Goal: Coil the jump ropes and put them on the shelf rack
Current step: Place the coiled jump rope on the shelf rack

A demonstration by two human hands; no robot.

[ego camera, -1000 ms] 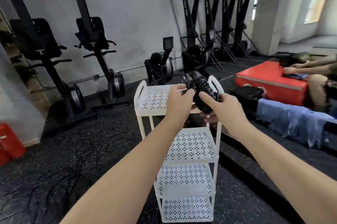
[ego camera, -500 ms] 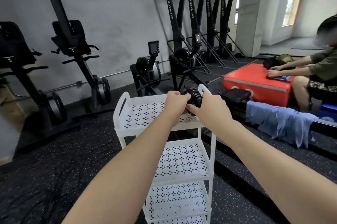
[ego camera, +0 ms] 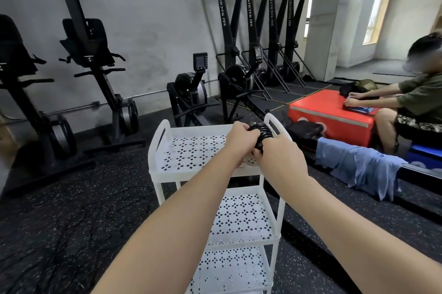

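Black cord, wound into tight turns, made up the coiled jump rope (ego camera: pixel 262 134) that both hands held over the right rear corner of the top tier of the white plastic shelf rack (ego camera: pixel 157 150). The left hand (ego camera: pixel 240 141) had its fingers curled round the near end of the bundle, and the right hand (ego camera: pixel 279 157) pinched it from the other side, its fingertips hidden behind the coil; whether the bundle already touched the perforated tray could not be told. The rope looked light and limp, so the coil would probably spring loose unless it was held across all its turns at once, or by the handles if these were tucked inside, which the view did not show. Set flat on the tray, it should stay put, since the raised rim would stop it sliding off. Behind the rack stood rowing machines (ego camera: pixel 191 92), and to the right another person sat beside a red padded box (ego camera: pixel 330 114).
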